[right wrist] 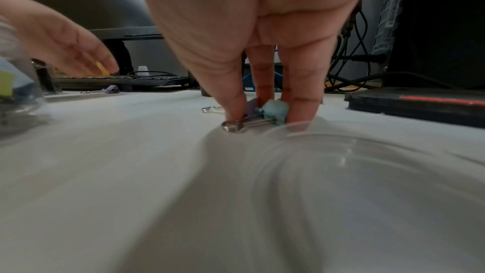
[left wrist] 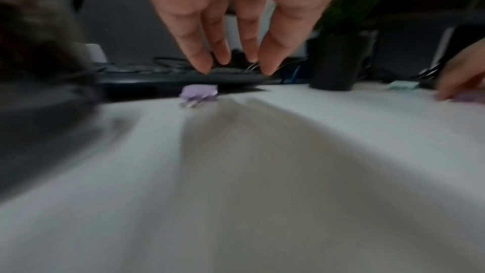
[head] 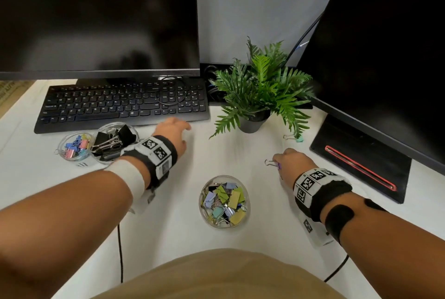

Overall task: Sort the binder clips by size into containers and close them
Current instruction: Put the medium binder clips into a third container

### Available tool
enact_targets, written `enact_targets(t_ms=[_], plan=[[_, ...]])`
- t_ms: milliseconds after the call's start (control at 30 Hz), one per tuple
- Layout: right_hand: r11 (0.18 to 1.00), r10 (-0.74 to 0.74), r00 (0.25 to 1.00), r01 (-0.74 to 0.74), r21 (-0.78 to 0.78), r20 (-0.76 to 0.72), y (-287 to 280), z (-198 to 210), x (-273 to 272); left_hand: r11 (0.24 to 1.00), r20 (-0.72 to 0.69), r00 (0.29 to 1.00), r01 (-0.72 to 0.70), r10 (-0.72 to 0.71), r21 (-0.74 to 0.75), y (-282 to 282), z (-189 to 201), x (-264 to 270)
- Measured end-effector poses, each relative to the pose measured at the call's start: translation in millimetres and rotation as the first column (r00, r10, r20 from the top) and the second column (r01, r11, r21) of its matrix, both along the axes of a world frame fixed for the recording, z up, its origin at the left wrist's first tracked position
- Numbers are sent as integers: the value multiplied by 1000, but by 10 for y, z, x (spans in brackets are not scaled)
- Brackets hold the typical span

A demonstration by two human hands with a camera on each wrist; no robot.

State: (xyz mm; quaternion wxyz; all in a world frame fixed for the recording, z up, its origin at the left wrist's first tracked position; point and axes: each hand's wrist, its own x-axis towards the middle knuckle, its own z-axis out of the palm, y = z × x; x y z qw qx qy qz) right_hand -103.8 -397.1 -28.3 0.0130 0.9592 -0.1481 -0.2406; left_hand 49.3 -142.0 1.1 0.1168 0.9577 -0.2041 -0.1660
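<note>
My left hand (head: 174, 133) hovers in front of the keyboard with straight, spread fingers (left wrist: 202, 57) and holds nothing. Just beneath the fingertips a purple binder clip (left wrist: 199, 94) lies on the table; the hand hides it in the head view. My right hand (head: 287, 162) is down on the table at the right and pinches a mint clip (right wrist: 275, 111), with a purple clip (head: 278, 166) pressed against it. Another mint clip (head: 298, 139) lies loose by the plant. Three clear tubs stand open: small coloured clips (head: 73, 147), large black clips (head: 113, 142), medium clips (head: 224, 202).
A black keyboard (head: 122, 103) lies behind the left hand, and a potted fern (head: 257, 96) stands in the middle. The monitor base (head: 356, 154) sits at the right. A clear lid (right wrist: 367, 163) lies under my right wrist. Cables trail off the table's front edge.
</note>
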Motion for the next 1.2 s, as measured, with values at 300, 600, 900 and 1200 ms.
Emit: enact_targets(t_ms=[300, 600, 900, 1200], plan=[[1000, 3, 1000, -3, 9, -24, 3, 7, 7, 970, 54, 998, 4, -18, 244, -2, -290, 290], [1000, 2, 1000, -2, 11, -15, -2, -6, -7, 955, -83, 995, 70, -48, 288, -33, -299, 124], [1000, 18, 1000, -18, -8, -7, 31, 14, -20, 998, -101, 993, 61, -61, -8, 148, -78, -366], [984, -113, 985, 92, 155, 128, 104, 134, -56, 842, -37, 898, 396, -439, -365, 57, 341, -1068]])
